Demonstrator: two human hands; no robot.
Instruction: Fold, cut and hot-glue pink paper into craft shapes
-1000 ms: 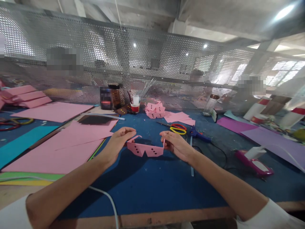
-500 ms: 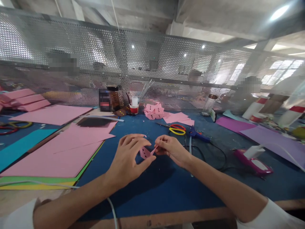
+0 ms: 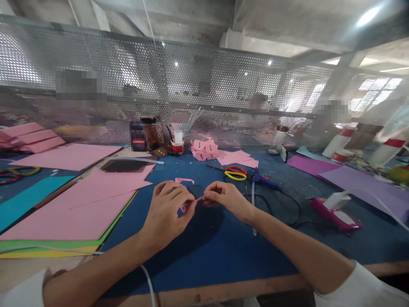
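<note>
A folded piece of pink paper with dark dots (image 3: 183,207) is held between my two hands above the blue mat, mostly hidden behind my left fingers. My left hand (image 3: 169,209) is closed, its thumb and fingertips pinching the paper. Opposite it, my right hand (image 3: 227,200) pinches the narrow end that sticks out to the right. A pink edge, apparently of the same paper, shows just beyond my left knuckles. Farther back sits a cluster of pink dotted folded pieces (image 3: 204,150), with loose pink paper (image 3: 238,158) beside it.
Red-and-yellow-handled scissors (image 3: 235,173) and a blue glue gun (image 3: 266,180) with its cord lie beyond my right hand. Pink sheets (image 3: 79,209) are stacked at left. A magenta device (image 3: 337,215) and purple sheets (image 3: 367,183) are at right. A perforated metal screen (image 3: 198,94) stands behind.
My left thumb and fingers have come together onto the pink paper, where they were spread around it before. Less of the dotted face shows. My right hand keeps its pinch.
</note>
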